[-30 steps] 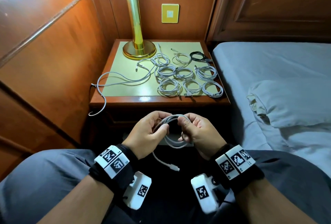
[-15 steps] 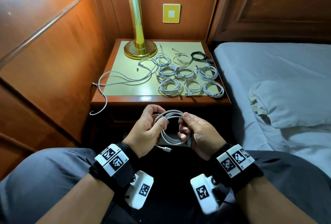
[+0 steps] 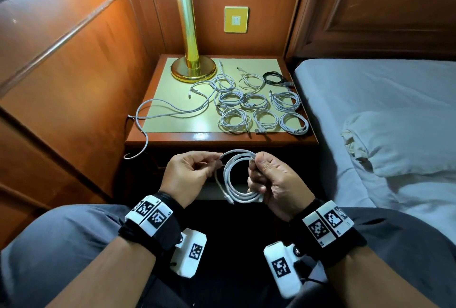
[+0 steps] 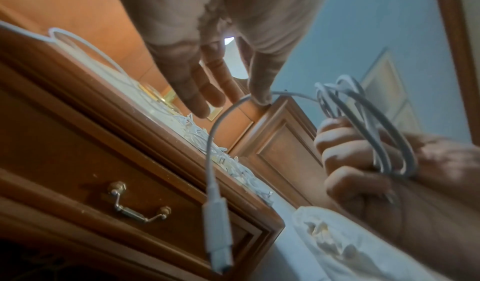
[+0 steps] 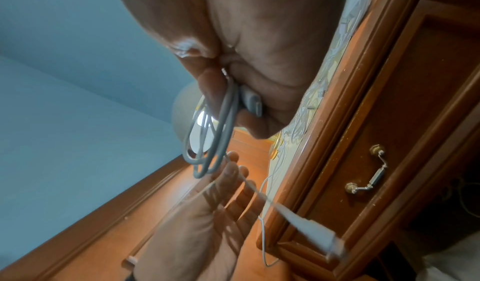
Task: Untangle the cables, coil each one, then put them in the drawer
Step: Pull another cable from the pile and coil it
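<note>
A white cable (image 3: 237, 179) is wound into a loop between my hands, in front of the nightstand. My right hand (image 3: 255, 162) grips the coil (image 4: 384, 141) on its right side, with one plug (image 5: 252, 102) tucked under the thumb. My left hand (image 3: 217, 159) pinches the loose strand (image 4: 259, 98) just left of the coil's top. The short tail hangs down and ends in a plug (image 4: 217, 234). The drawer (image 4: 182, 182) below the nightstand top is closed, its brass handle (image 4: 140, 209) hanging down.
On the nightstand (image 3: 172, 140) lie several coiled white cables (image 3: 259, 110), one black coil (image 3: 274, 77) and a long uncoiled white cable (image 3: 172, 110) drooping over the left edge. A brass lamp (image 3: 192, 68) stands at the back. A bed (image 3: 370, 100) with a pillow (image 3: 407, 145) lies to the right.
Both hands have risen towards the nightstand. The hanging tail has got shorter as it was wound in. My left hand has left the coil and now pinches the strand beside it.
</note>
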### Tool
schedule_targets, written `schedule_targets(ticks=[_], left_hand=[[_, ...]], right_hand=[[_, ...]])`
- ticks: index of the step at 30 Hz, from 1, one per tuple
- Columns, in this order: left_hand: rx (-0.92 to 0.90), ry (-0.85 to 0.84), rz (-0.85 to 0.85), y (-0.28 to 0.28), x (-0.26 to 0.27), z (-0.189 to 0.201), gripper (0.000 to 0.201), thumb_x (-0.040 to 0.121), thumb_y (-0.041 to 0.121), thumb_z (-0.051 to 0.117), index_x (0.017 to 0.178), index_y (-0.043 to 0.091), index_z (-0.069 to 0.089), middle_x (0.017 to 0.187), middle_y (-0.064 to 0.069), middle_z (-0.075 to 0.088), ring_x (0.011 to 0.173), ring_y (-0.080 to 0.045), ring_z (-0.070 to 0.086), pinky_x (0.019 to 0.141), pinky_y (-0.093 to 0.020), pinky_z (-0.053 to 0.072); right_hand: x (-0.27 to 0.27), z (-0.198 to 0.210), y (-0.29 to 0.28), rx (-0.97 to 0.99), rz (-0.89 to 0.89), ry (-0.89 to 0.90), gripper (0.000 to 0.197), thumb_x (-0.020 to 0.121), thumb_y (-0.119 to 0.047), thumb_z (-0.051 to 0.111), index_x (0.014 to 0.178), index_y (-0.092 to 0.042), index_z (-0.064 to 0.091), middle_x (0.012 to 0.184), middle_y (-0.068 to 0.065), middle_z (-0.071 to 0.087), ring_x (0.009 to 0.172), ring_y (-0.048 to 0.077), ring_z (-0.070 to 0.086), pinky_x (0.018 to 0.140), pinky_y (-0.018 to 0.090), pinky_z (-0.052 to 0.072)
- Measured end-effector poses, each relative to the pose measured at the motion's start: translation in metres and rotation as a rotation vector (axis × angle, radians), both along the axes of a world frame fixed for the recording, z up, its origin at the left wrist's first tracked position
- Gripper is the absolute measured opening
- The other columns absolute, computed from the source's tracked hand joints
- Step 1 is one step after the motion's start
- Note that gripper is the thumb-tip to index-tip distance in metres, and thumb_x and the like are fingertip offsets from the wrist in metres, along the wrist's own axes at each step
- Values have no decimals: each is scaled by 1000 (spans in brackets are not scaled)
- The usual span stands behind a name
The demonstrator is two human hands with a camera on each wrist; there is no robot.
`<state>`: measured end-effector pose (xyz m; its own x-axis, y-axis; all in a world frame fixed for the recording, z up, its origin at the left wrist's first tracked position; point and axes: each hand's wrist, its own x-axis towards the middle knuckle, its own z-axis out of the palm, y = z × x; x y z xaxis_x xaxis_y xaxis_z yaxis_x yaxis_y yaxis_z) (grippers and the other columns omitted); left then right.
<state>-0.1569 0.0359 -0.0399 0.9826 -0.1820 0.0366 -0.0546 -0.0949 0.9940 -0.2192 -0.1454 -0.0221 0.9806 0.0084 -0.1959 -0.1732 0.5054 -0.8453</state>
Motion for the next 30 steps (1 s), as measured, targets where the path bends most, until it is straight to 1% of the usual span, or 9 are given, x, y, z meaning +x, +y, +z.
schedule_targets(ticks=[4,8,11,14,16,20,23,26,30], left_hand=[[-168,184,-37,-8,-11,4,9,81,8,76,89,10,79,87,-14,77,77,-21,72,74,-31,61],[-340,321,-110,-8,-13,9,19,81,16,68,93,2,73,80,-19,73,68,-24,70,66,-34,61],[-460,448,-221,-8,-15,12,31,87,23,64,108,0,64,82,-16,69,69,-26,66,66,-37,57],[-375,388,-290,-13,-16,6,44,79,10,79,116,2,57,84,-7,69,76,-19,64,71,-29,56],[-314,351,-342,-13,-17,4,51,72,4,77,118,5,55,82,0,68,77,-13,64,74,-24,55],[-292,342,-359,-16,-19,6,46,71,3,73,113,6,54,76,3,61,72,-10,60,73,-23,53],[-211,337,-299,-21,-19,4,39,72,0,73,105,7,54,71,4,57,70,-12,56,75,-28,50],[-53,263,-177,-22,-16,2,32,81,-7,73,101,11,55,74,2,59,72,-16,58,69,-31,52],[7,276,-45,-23,-16,-3,34,79,4,80,98,10,52,78,-10,58,62,-21,60,55,-34,53]], right_hand=[[0,-11,9,-171,14,-30,28,106,-17,36,82,-8,47,57,-3,36,48,9,32,45,15,31],[4,-16,8,-336,-25,-64,25,106,-15,36,84,-9,47,53,-10,41,46,9,33,46,19,30],[4,-19,9,-374,-55,-54,25,107,-13,36,85,-8,47,52,-11,41,45,7,33,45,19,29],[3,-20,10,-393,-100,-70,25,107,-14,36,85,-9,48,54,-8,40,46,7,32,44,19,29],[4,-20,9,-402,-117,-78,24,106,-14,37,86,-10,49,57,-4,40,47,8,32,44,20,29],[6,-22,10,-420,-128,-114,23,106,-13,37,86,-10,48,58,-4,40,48,8,33,45,19,30],[6,-24,13,-436,-137,-148,22,106,-12,37,87,-11,48,57,-6,41,47,7,34,45,19,31],[7,-27,11,-520,-175,-200,19,104,-20,41,87,-13,48,62,-3,42,49,9,37,48,24,33],[4,-26,7,-859,-217,-316,15,99,-34,43,89,-24,49,61,-7,47,52,12,46,52,34,42]])
